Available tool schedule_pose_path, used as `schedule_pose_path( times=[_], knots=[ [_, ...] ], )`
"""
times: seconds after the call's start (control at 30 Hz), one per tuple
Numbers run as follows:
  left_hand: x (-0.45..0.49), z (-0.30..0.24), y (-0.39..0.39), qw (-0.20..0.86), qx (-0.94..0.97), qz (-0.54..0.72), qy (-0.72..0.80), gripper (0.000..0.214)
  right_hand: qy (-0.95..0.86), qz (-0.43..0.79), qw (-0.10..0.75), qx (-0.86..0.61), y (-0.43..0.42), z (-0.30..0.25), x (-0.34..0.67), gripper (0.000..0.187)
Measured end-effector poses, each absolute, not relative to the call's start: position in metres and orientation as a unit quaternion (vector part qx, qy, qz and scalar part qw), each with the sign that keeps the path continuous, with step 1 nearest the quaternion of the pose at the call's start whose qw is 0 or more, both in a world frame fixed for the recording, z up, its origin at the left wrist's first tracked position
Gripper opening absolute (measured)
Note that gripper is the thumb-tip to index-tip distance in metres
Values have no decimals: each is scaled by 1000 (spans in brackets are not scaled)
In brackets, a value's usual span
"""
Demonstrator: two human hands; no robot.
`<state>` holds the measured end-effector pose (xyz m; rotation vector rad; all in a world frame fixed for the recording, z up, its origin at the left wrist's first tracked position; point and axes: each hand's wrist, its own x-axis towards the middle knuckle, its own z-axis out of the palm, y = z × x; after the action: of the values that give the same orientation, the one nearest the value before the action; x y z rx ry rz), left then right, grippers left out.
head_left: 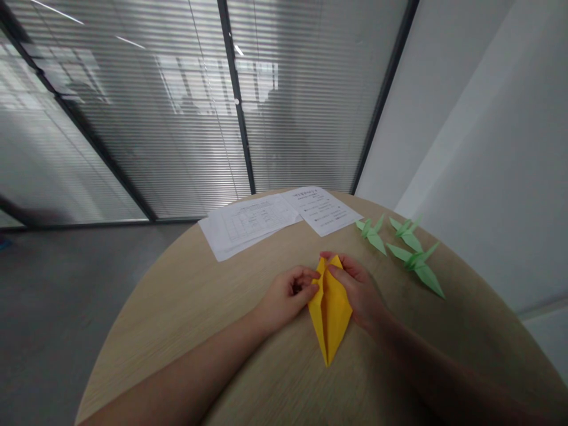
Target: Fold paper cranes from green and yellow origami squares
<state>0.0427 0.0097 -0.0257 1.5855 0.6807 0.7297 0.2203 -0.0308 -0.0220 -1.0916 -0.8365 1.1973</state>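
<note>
Yellow kite-shaped folded paper (338, 310) between both hands, over round wood-grain table (177, 313) | left hand (284, 294): thumb and fingers pinching its left edge | right hand (362, 291): gripping its upper right side | three pale-green folded-paper cranes (416, 261): beyond right hand

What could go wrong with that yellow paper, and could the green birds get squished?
The yellow paper could tear or crease crookedly: the left hand and right hand are both on its upper part, and a gap runs down its middle.

The green paper birds might get bumped or squished, because they sit on the table just beyond the right hand, so a careless sideways swing could reach them.
</note>
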Motion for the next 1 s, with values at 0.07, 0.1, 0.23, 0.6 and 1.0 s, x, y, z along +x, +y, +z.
schedule_pose_path(
  times=[0.07, 0.1, 0.23, 0.6, 1.0],
  knots=[
    [42, -25, 10, 589, 687, 317, 285, 30, -350, 514, 626, -470, -30, -23, 221, 38],
    [42, -24, 10, 584, 692, 316, 284, 29, -343, 513, 632, -468, -30, -23, 221, 38],
    [42, -22, 9, 565, 709, 315, 282, 32, -336, 514, 641, -461, -29, -22, 223, 36],
    [41, -19, 6, 549, 721, 325, 269, 31, -321, 525, 651, -443, -30, -19, 222, 39],
    [42, -22, 6, 577, 710, 317, 250, 31, -336, 510, 640, -466, -29, -25, 227, 31]
  ],
)
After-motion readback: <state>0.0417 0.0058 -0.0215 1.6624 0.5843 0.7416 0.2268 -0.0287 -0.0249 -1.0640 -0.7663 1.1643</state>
